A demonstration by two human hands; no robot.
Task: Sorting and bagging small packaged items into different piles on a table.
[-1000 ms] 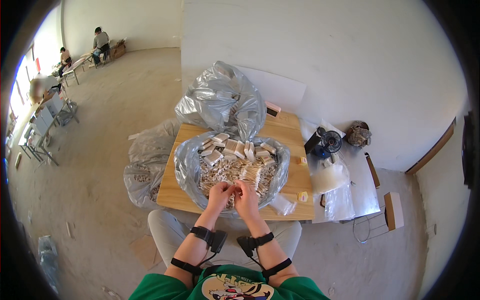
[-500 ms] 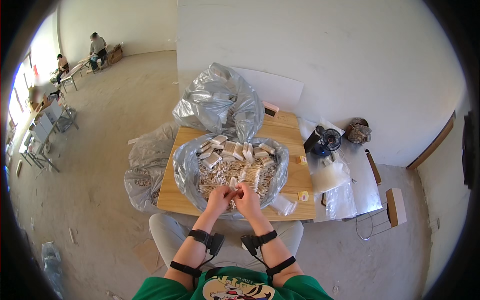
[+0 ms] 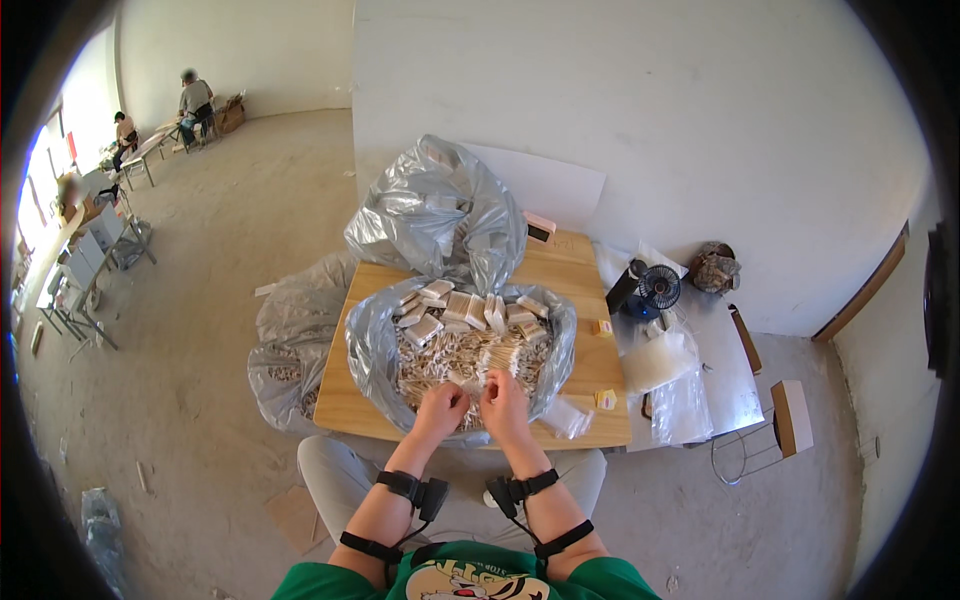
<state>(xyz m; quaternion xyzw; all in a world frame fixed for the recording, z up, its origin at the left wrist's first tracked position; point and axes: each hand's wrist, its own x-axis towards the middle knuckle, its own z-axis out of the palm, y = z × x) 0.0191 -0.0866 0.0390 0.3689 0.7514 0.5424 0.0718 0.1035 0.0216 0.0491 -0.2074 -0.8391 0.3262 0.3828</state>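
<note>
Loose pale wooden cotton swabs (image 3: 438, 354) in open grey plastic bag (image 3: 366, 345), frame centre; denser swab bunch (image 3: 501, 354) just above curled right hand (image 3: 505, 403), the nearer, long axis unclear. Left hand (image 3: 443, 408) curled, apart; whether either grasps anything cannot be told.

Lettering (image 3: 490, 576) stands on the green shirt (image 3: 612, 580), faint writing (image 3: 566, 243) on the wooden table (image 3: 592, 365).

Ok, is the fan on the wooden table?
No, the fan stands on the silvery side table, to the right of the wooden table.
</note>
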